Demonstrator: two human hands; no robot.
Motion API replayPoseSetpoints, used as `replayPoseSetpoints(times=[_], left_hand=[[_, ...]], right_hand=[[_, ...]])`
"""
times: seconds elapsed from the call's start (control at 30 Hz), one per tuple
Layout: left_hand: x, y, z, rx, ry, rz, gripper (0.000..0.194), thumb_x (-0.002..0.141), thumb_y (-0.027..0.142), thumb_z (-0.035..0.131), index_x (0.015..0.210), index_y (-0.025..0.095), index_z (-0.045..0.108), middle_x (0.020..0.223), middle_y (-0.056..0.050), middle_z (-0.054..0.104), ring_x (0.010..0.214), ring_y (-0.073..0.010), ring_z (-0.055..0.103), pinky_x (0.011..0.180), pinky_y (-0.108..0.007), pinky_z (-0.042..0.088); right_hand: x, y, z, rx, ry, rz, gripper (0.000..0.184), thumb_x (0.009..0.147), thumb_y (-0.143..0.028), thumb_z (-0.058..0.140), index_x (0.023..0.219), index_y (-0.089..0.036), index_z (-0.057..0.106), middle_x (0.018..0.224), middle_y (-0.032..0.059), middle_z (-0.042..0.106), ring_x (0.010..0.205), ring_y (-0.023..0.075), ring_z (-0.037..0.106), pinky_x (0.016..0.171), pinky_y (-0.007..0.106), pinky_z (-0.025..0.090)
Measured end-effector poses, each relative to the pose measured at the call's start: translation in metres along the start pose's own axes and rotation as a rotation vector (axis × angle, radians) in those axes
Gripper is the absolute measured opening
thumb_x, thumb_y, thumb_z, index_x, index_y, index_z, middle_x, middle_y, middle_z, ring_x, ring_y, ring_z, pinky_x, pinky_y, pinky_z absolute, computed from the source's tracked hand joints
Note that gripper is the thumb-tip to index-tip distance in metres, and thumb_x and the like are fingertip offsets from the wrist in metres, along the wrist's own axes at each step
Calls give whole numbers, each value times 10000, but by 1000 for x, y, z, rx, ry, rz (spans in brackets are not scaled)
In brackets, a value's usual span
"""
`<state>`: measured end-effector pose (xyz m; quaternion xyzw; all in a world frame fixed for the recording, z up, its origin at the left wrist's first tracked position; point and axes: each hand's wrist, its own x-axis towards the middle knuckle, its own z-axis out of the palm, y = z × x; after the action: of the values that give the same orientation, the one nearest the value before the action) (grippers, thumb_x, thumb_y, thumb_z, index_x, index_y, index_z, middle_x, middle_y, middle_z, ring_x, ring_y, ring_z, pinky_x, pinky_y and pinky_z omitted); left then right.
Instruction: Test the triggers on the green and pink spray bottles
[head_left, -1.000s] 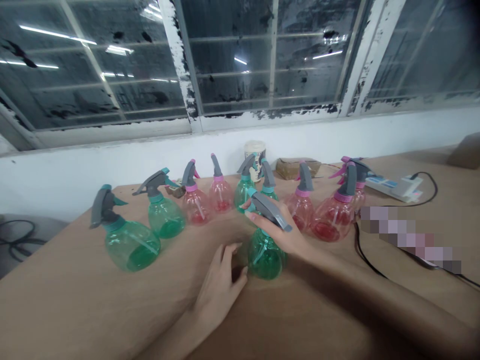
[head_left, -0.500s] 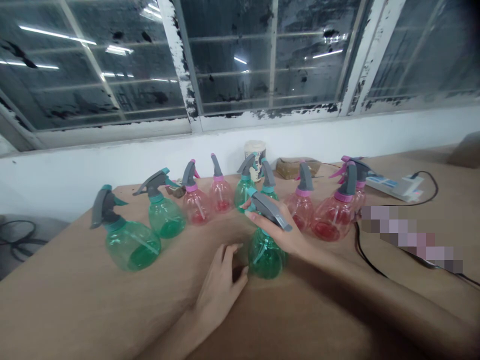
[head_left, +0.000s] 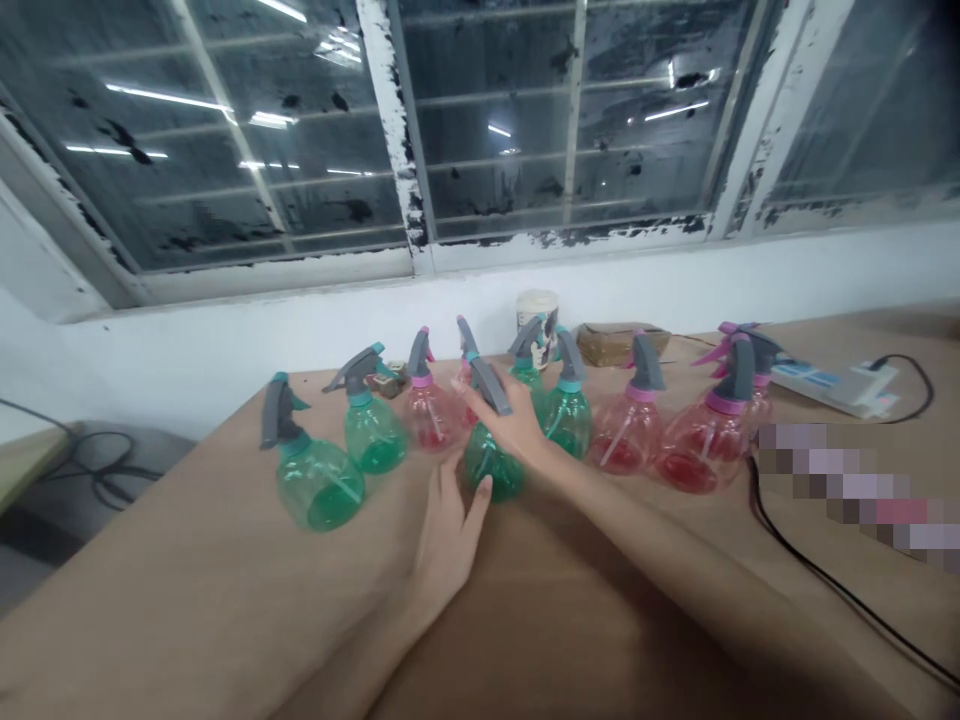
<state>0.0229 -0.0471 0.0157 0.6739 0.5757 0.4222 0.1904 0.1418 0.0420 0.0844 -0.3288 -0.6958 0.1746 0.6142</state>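
A green spray bottle (head_left: 494, 470) with a grey and turquoise trigger head stands on the table in front of me, some green liquid inside. Around its neck, just under the spray head, my right hand (head_left: 517, 420) is closed. My left hand (head_left: 448, 525) cups the lower left side of the same bottle, its thumb against the front; the other fingertips are partly hidden. Just behind to the right is another green spray bottle (head_left: 566, 418). A red spray bottle (head_left: 431, 415) with a pink collar stands behind to the left.
Two green bottles, including a near one (head_left: 319, 487), stand at left. Red bottles (head_left: 694, 447) stand at right. A paper cup (head_left: 546, 345), a brown package (head_left: 622, 344) and a power strip (head_left: 829, 383) lie toward the wall. A black cable (head_left: 817, 570) crosses the right side.
The held green bottle has moved left and farther back with my right hand. My left hand has come up against its side. The view has turned left.
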Motion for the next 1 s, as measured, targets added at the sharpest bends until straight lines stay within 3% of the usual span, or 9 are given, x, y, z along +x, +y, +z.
replayPoseSetpoints(times=[0.1, 0.23, 0.43, 0.53, 0.63, 0.73, 0.83, 0.93, 1.0], left_hand=[[7, -6, -2, 69, -4, 46, 543, 895, 380, 453, 1371, 207, 257, 1397, -119, 376, 1287, -255, 363, 1043, -444, 305], [9, -6, -2, 286, -46, 83, 641, 827, 305, 532, 1387, 169, 252, 1343, -152, 427, 1246, -305, 398, 1009, -481, 327], [3, -1, -9, 332, -63, 76, 556, 807, 244, 530, 1325, 147, 355, 1231, -155, 501, 1130, -299, 499, 930, -455, 413], [-8, -5, -32, 231, -9, 71, 412, 849, 252, 475, 1252, 197, 414, 1198, -115, 524, 1085, -259, 538, 901, -430, 445], [-25, -16, -71, 95, 115, 58, 285, 860, 325, 475, 1125, 221, 485, 1095, -81, 558, 970, -233, 593, 771, -379, 513], [-36, -32, -116, 63, 419, -71, 399, 789, 450, 557, 1090, 202, 472, 1015, -75, 549, 764, -220, 623, 550, -332, 524], [-27, -47, -151, 56, 596, -143, 638, 642, 519, 675, 1122, 166, 448, 1100, -116, 515, 984, -293, 582, 732, -420, 532], [-4, -60, -164, 52, 471, -146, 843, 551, 488, 740, 1241, 178, 368, 1274, -155, 434, 1205, -348, 434, 918, -518, 430], [11, -64, -161, 15, 374, -126, 841, 528, 442, 767, 1236, 200, 384, 1285, -137, 458, 1230, -346, 416, 962, -531, 386]], right_hand=[[9, 12, 13, -33, 26, -4, 253, 812, -424, 544, 873, -182, 588, 768, 36, 637, 692, 172, 597, 686, 287, 448], [17, 25, 14, -99, 67, -5, 278, 796, -441, 556, 866, -175, 598, 733, 36, 633, 665, 175, 588, 669, 287, 441], [16, 27, 6, -174, 40, 0, 347, 775, -475, 566, 961, -182, 562, 731, 29, 637, 669, 184, 590, 678, 297, 443], [11, 27, 5, -230, 31, 38, 489, 732, -517, 596, 1082, -186, 509, 801, 56, 652, 713, 220, 604, 681, 334, 459], [4, 26, 2, -273, 7, 71, 594, 711, -555, 605, 1148, -178, 465, 909, 108, 655, 812, 270, 618, 718, 392, 471], [-6, 22, -5, -269, -27, 56, 630, 717, -570, 603, 1179, -175, 439, 1033, 142, 624, 933, 296, 603, 785, 437, 474], [-23, 14, -18, -297, -26, 34, 669, 719, -578, 605, 1211, -168, 411, 1177, 172, 536, 1095, 308, 527, 894, 483, 442], [-48, 2, -38, -346, -18, 35, 666, 741, -548, 603, 1249, -179, 380, 1251, 171, 460, 1192, 310, 446, 951, 514, 408], [-65, -9, -54, -352, -35, 39, 619, 762, -508, 598, 1254, -207, 373, 1246, 145, 454, 1182, 295, 454, 927, 498, 440]])
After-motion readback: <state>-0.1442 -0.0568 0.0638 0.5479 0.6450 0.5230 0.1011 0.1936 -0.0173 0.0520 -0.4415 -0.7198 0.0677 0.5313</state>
